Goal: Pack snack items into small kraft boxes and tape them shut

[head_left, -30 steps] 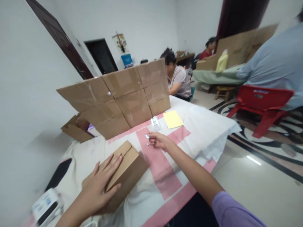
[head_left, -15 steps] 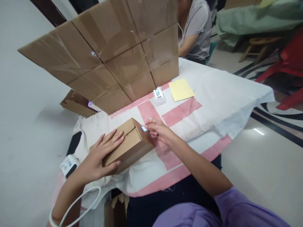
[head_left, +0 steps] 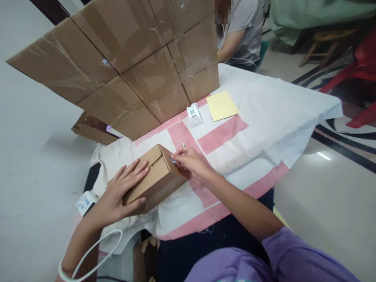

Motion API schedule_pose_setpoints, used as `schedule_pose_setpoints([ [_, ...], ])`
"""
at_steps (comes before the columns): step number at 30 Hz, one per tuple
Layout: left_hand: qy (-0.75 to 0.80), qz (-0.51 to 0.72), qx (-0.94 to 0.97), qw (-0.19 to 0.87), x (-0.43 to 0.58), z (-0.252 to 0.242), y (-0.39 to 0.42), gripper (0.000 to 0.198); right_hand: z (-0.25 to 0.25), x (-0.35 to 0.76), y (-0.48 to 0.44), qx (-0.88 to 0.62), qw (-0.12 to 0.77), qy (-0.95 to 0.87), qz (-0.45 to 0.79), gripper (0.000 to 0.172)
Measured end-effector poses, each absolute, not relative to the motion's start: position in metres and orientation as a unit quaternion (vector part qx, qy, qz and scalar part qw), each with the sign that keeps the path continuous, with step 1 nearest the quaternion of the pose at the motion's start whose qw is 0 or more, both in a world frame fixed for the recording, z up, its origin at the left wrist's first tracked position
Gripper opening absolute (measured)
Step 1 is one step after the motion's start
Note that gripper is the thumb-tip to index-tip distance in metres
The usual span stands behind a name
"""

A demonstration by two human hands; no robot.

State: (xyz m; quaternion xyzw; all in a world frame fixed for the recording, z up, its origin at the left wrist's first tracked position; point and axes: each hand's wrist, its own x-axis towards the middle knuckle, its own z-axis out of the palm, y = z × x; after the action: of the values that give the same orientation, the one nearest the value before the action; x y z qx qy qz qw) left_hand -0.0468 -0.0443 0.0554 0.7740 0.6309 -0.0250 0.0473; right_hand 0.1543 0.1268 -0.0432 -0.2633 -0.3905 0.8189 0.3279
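A closed brown cardboard box point(head_left: 154, 174) lies on the cloth-covered table in front of me. My left hand point(head_left: 120, 192) rests on its top with fingers spread flat, the thumb over the near side. At the box's right end, my right hand point(head_left: 188, 159) pinches a small blue-and-white sticker point(head_left: 173, 159) between thumb and fingertips. The sticker is right against or very close to the end face; its far part is hard to make out. A tiny whitish scrap point(head_left: 184, 144) shows at the upper side of my right hand.
A tall taped cardboard panel point(head_left: 141, 74) stands across the table's back. Before it are a small white device point(head_left: 194, 115) and a yellow sheet point(head_left: 222, 105). A white device point(head_left: 85, 203) sits by my left forearm. Behind the panel sits another person point(head_left: 245, 35).
My right hand has brought the sticker against or nearer the box's end face, and the sticker is now more covered by the fingers. My left hand stays on the box. The view has shifted slightly.
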Motion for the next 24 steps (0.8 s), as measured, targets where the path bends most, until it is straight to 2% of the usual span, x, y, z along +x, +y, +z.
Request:
schedule_pose_setpoints([
  [5,0.630,-0.024,0.775,0.047,-0.047,0.055,-0.044,0.081,-0.058,0.157,0.128,-0.231,0.338,-0.462,0.786,0.021],
  [8,0.634,-0.025,0.772,0.046,-0.046,0.056,-0.045,0.080,-0.062,0.167,0.128,-0.233,0.352,-0.525,0.739,0.009],
  [12,0.632,-0.020,0.773,0.042,-0.046,0.056,-0.045,0.080,-0.059,0.180,0.122,-0.244,0.354,-0.571,0.699,0.019],
  [19,0.629,-0.027,0.776,0.045,-0.049,0.054,-0.044,0.080,-0.054,0.183,0.114,-0.228,0.374,-0.584,0.684,0.026],
  [24,0.616,-0.015,0.788,0.005,-0.054,0.047,-0.047,0.081,-0.045,0.188,0.104,-0.274,0.379,-0.603,0.646,0.023],
])
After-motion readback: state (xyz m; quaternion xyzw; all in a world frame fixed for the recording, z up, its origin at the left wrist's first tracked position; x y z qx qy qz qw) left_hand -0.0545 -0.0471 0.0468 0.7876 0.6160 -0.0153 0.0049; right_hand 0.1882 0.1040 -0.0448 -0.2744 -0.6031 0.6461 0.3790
